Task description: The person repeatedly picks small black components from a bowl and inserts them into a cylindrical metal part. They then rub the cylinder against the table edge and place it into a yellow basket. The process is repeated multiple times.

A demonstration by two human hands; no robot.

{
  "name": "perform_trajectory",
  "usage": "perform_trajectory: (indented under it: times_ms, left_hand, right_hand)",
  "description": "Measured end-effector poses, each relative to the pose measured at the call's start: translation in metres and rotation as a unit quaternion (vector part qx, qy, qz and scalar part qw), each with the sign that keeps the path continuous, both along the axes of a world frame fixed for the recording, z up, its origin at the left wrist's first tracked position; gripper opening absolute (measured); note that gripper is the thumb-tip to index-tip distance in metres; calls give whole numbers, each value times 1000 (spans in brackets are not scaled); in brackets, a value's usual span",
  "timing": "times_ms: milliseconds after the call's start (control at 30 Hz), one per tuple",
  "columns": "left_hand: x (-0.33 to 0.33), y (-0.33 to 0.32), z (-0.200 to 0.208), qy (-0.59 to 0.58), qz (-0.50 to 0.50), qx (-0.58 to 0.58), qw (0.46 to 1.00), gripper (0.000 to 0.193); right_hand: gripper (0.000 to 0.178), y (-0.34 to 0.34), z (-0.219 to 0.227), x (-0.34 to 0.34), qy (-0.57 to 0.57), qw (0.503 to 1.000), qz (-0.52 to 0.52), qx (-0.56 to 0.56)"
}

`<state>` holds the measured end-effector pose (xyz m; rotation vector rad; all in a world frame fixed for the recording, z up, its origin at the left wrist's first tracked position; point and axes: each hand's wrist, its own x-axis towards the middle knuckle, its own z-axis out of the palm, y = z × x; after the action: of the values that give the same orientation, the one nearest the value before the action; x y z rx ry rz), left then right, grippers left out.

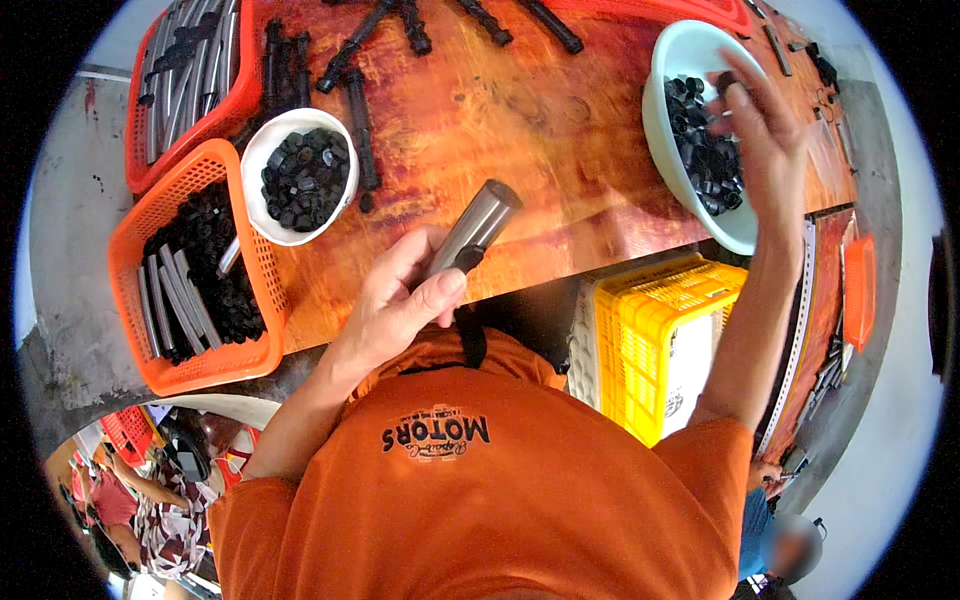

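My left hand [400, 290] is closed around a shiny metal tube [487, 210], which tilts up and to the right above the table's near edge. A small black plastic piece [469, 258] shows at the tube's side by my thumb. Over the light blue basin [655, 130] at the right, my right hand [765, 135] is slightly smeared by motion. Its thumb and fingers appear pinched on a small black cap [727, 80]. Many similar black caps [700, 150] lie in the basin below.
A white bowl [345, 195] of black pieces stands left, beside an orange basket [270, 340] holding tubes and black parts. Behind is a red basket [250, 75] of tubes. Black rods [415, 30] lie at the far edge. A yellow crate [640, 350] sits below the table; other people are nearby.
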<state>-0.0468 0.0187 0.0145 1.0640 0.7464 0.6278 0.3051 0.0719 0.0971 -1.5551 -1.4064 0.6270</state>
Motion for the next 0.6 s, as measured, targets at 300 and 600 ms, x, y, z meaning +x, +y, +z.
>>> perform_trajectory:
  times_ms: [300, 600]
  left_hand:
    - [-9, -8, 10, 36, -4, 104, 994, 45]
    - [-12, -20, 22, 9, 19, 27, 999, 34]
  right_hand:
    - [21, -62, -25, -147, 362, 911, 182, 72]
    - [21, -78, -32, -169, 130, 966, 164, 154]
